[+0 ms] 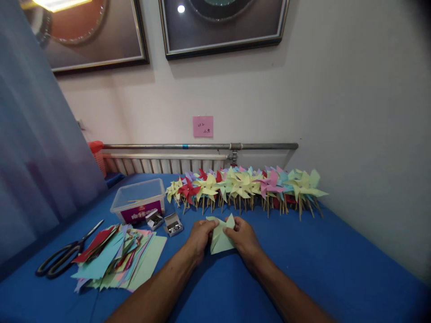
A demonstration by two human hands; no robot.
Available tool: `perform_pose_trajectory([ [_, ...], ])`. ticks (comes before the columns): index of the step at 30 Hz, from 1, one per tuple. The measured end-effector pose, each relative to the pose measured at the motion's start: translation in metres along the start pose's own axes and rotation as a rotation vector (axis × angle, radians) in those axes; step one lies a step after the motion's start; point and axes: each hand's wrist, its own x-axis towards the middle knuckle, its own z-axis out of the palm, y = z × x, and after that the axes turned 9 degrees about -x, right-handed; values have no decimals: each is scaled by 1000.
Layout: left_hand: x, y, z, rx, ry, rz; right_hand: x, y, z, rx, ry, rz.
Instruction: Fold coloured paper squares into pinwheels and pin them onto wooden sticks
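Observation:
Between my two hands is a pale green piece of paper (220, 242), partly folded, with a pointed flap standing up on its right side. My left hand (201, 237) grips the paper's left edge, thumb on top. On the other side, my right hand (245, 237) pinches the right part, its thumb pressing near the middle. The fingers beneath the paper are hidden. Just left of my left hand sit two small open boxes of metal pins, one box (174, 225) nearer than the other box (154, 220).
Many paper pinwheels (242, 186) on sticks line the back of the blue table (319, 264). At left are a stack of coloured paper (148, 264), scissors (67, 253) and a clear plastic tub (138, 199) holding sticks. A metal pipe (205, 146) runs along the wall.

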Motion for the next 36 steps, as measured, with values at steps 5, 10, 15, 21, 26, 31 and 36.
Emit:
perform_pose_trajectory([
  [5,-1,2,3,50,84,14,-2,-3,-1,11,-27,1],
  [10,2,0,3,89,60,4,-6,-7,0,6,-69,-19],
  [15,10,0,-6,-61,105,23,-15,-14,-4,-90,-84,-198],
  [21,14,12,-13,-277,128,56,-28,-4,-3,-569,-1,-657],
  [26,8,11,-5,-324,106,47,-28,3,4,-759,126,-810],
  [31,5,8,-1,-312,104,52,-29,-6,2,-861,192,-922],
  [36,5,8,-1,-258,63,75,-29,-9,4,-712,212,-721],
])
